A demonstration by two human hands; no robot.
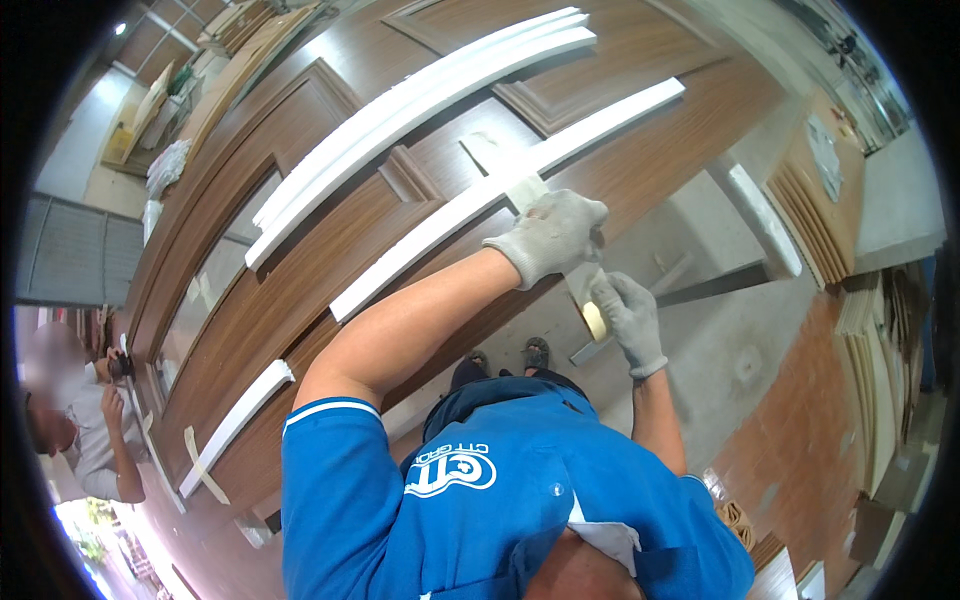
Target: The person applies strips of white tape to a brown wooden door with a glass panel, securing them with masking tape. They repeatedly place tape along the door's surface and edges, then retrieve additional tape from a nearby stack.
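A brown panelled door (620, 190) lies in front of me with long white foam strips (430, 235) across it. My left hand (553, 236), in a grey knitted glove, is closed at the door's near edge over a band of pale masking tape (526, 190). That tape crosses the nearer foam strip and runs out below the left hand to a tape roll (594, 321). My gloved right hand (632, 318) grips the roll just off the door's edge, with the tape stretched between both hands. The left fingertips are partly hidden.
More white strips (440, 120) lie farther across the door, and a short one (235, 425) at left is taped down. At the far left a person (100, 430) holds a dark object. Stacked brown panels (815, 200) stand at right. My feet (537, 352) show below.
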